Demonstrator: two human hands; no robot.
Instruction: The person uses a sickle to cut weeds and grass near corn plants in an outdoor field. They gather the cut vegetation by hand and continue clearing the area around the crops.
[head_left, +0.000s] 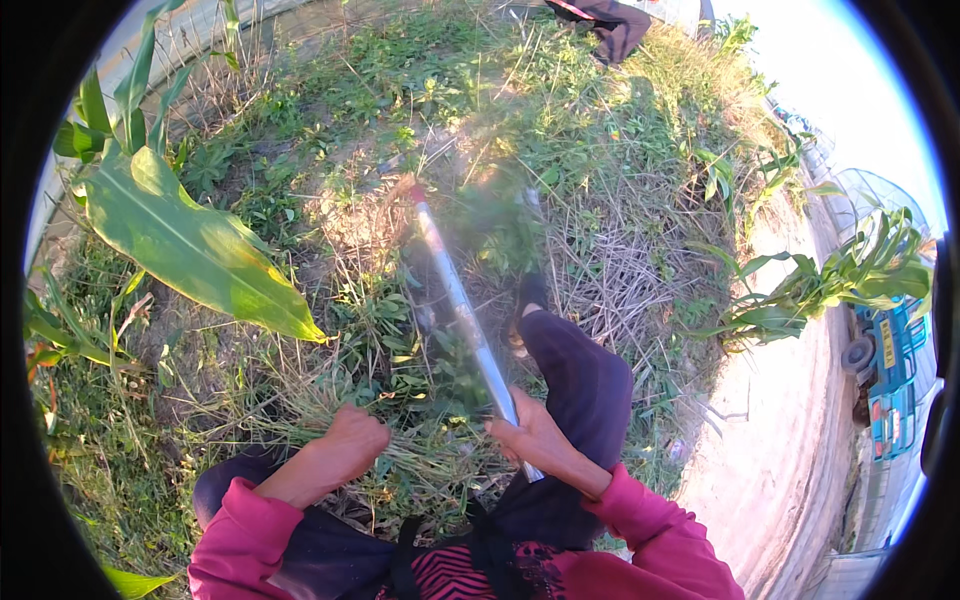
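My right hand (529, 431) grips a silvery pole handle (454, 289) near its lower end. The handle slants up and left, away from me, to a reddish collar (417, 194). Around the collar, the tool's head is too blurred to name. Clenched in a fist, my left hand (349, 442) is low above the ground, apart from the handle. Grass stems (300, 416) fan out beside this fist and appear caught in it; the fingers' inner side is hidden. Blurred green weeds (495, 225) stand right of the tool's far end.
A broad maize leaf (195, 240) juts in from the left. Dry stalks (607, 277) lie beyond my bent knee (585, 375). Another person's dark-trousered leg (619, 30) shows at the top. A pale dirt track (780, 420), maize plants (847, 281) and a blue vehicle (892, 375) are at right.
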